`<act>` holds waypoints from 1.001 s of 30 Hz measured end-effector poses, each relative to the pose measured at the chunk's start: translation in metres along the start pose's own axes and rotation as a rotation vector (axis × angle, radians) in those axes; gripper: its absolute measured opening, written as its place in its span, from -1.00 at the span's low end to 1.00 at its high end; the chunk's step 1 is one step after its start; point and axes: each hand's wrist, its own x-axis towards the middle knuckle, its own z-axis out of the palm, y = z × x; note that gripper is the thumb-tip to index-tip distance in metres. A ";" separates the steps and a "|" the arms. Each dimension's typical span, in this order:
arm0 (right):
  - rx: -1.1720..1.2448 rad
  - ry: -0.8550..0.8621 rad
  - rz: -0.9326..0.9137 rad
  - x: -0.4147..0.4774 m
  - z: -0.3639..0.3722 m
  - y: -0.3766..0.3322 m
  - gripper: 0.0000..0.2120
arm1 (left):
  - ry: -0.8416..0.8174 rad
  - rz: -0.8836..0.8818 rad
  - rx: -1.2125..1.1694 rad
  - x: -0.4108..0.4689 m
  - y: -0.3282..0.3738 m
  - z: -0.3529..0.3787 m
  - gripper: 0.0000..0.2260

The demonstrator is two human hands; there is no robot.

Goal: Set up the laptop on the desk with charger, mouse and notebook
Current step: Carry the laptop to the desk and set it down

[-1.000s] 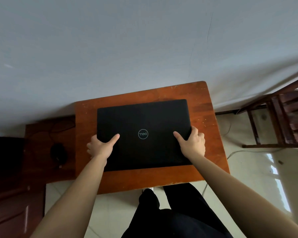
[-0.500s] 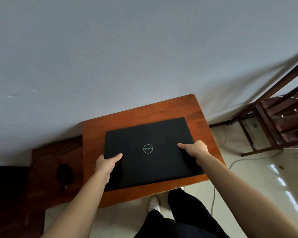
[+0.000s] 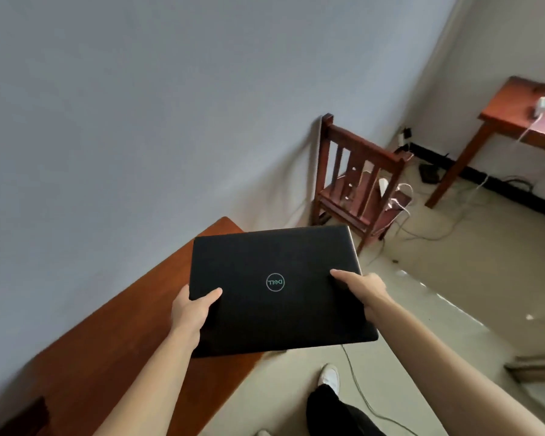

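Gripping the closed black laptop point(image 3: 280, 287) by its side edges, the left hand point(image 3: 191, 309) and right hand point(image 3: 364, 291) hold it. Thumbs lie on the lid, fingers hidden beneath. Its right part overhangs the reddish-brown wooden table point(image 3: 114, 357).

One laptop point(image 3: 277, 291); two tables point(image 3: 114, 347); one chair point(image 3: 356, 180)

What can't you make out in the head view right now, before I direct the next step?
- Fingers of the left hand and right hand: under the closed laptop, only the thumbs show.
- White object on the far table: too small and blurred to identify; table cut off by the right edge.
- Items on the wooden chair: blurred, behind its slats.
- Mouse and notebook: not visible.
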 end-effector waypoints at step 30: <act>0.734 0.350 -0.070 0.253 -0.592 0.019 -0.35 | -0.694 0.183 0.094 -0.104 0.265 0.699 -0.55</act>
